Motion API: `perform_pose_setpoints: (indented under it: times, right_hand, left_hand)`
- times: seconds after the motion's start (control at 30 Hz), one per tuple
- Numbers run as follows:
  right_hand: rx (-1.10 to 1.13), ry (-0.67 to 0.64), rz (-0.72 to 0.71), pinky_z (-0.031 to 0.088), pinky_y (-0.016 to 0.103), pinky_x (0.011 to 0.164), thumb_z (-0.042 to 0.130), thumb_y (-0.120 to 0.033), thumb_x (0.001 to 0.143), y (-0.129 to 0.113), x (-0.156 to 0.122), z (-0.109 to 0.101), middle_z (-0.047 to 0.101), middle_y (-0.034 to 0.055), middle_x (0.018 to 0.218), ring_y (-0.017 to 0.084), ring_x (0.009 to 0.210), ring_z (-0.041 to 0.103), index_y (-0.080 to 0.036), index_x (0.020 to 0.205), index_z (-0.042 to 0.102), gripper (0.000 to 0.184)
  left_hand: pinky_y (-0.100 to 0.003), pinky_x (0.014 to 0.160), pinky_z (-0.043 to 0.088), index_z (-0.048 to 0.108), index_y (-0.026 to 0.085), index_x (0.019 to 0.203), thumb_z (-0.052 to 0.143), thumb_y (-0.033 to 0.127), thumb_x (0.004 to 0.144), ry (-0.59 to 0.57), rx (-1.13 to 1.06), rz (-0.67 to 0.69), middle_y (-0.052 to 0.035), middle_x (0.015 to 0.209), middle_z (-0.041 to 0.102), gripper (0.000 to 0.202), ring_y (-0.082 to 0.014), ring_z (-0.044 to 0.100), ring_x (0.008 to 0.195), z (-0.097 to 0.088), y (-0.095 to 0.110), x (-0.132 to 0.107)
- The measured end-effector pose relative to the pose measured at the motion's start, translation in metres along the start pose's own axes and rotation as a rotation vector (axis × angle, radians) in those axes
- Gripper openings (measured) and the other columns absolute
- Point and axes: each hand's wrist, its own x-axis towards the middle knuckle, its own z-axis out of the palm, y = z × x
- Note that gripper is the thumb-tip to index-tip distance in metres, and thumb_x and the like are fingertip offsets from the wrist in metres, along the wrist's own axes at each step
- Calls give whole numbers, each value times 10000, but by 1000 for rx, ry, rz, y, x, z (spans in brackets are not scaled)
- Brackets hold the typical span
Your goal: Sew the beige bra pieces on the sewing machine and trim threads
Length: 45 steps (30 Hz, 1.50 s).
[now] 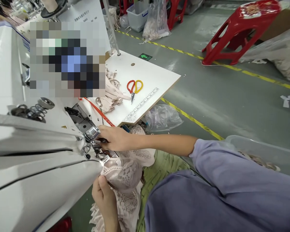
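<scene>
A beige lace bra [125, 174] hangs at the front edge of the white sewing machine [12, 154], its scalloped trim close to the metal presser foot [105, 160]. My left hand [104, 195] is closed, with thumb and fingers pinching the bra's edge just below the foot. On the other side of the needle area, my right hand [116, 138] is curled in close to the machine's metal parts [91, 133]. Its fingertips are partly hidden there, and what they hold cannot be made out. More lace fabric [128, 206] drapes beneath.
Red-and-yellow-handled scissors [134, 88] and a pile of beige straps [111, 96] lie on the white table [164, 72]. A red ribbon [100, 111] runs toward the machine. A clear plastic bin [263, 154] is at right. Beyond stands a red stool [239, 29]. One area is pixelated.
</scene>
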Motion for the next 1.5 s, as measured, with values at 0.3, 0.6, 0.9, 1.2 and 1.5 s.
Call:
perform_pose_setpoints:
  times: [0.3, 0.6, 0.9, 1.2, 1.5]
  right_hand:
    - [14, -10, -4, 458, 263, 864, 592, -137, 866, 1, 1, -4, 592, 61, 1136, 170, 1026, 582, -173, 955, 598, 96]
    - [23, -49, -2, 456, 286, 847, 574, -141, 853, -3, 2, -12, 581, 69, 1085, 188, 1035, 574, -183, 876, 534, 62]
    - [49, -41, -5, 444, 277, 841, 570, -154, 849, -3, 0, -17, 578, 59, 1049, 186, 1014, 572, -179, 875, 539, 47]
    - [119, -22, 29, 439, 274, 809, 598, -217, 854, -1, -7, -16, 594, 53, 1062, 168, 931, 581, -174, 861, 583, 46]
    - [405, -250, 229, 418, 233, 649, 617, -337, 883, -22, -47, -65, 597, 7, 852, 115, 716, 538, -164, 847, 573, 182]
  left_hand:
    - [-261, 586, 385, 593, 202, 748, 572, 409, 899, 247, 147, 108, 43, 615, 500, 258, -132, 498, 578, 4, 30, -5]
    - [-273, 593, 409, 542, 224, 795, 609, 428, 861, 278, 189, 74, 58, 527, 479, 225, -139, 515, 516, 6, 44, -4]
    - [-306, 635, 423, 556, 224, 885, 597, 491, 846, 243, 262, 39, 42, 571, 502, 274, -169, 548, 573, 8, 50, -5]
    - [-415, 820, 537, 643, 193, 1093, 595, 655, 792, -350, -275, -473, -122, 1052, 728, 553, -312, 678, 1009, -4, 41, -9]
    - [-477, 980, 484, 720, 150, 1090, 536, 823, 709, -916, -738, -455, -159, 1031, 734, 795, -339, 661, 1065, 69, 28, -70]
